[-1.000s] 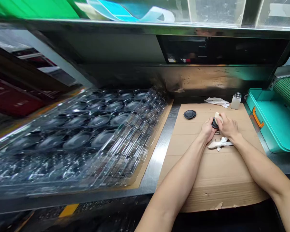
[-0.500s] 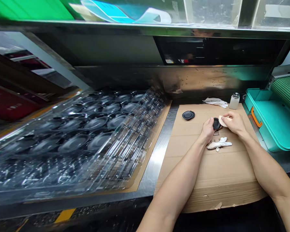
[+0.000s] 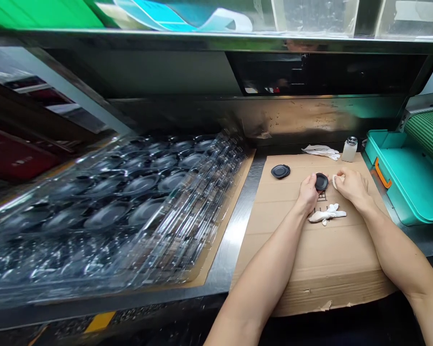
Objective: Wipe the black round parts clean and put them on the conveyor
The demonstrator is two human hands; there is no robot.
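Note:
My left hand [image 3: 308,193] grips a small black rounded plastic part [image 3: 321,182] by its left edge, above the cardboard sheet [image 3: 292,240]. Just to the right, my right hand [image 3: 350,184] pinches a small white cloth or pad [image 3: 334,181], held slightly apart from the part. A similar black part [image 3: 280,171] lies on the cardboard to the left. Below my hands rests a crumpled white glove [image 3: 327,214]. Behind them lies another flat white glove [image 3: 322,152], beside a small bottle with a metal top [image 3: 350,149].
Clear plastic trays [image 3: 187,226] with several black parts [image 3: 110,214] fill the bench on the left. A teal bin [image 3: 418,192] with an orange handle [image 3: 382,173] stands at the right, next to a green mesh belt [image 3: 429,129]. A metal shelf edge [image 3: 202,42] runs overhead.
The white cloth or pad has come away from the black part as my right hand shifted slightly right. The black part now faces up more openly in my left hand.

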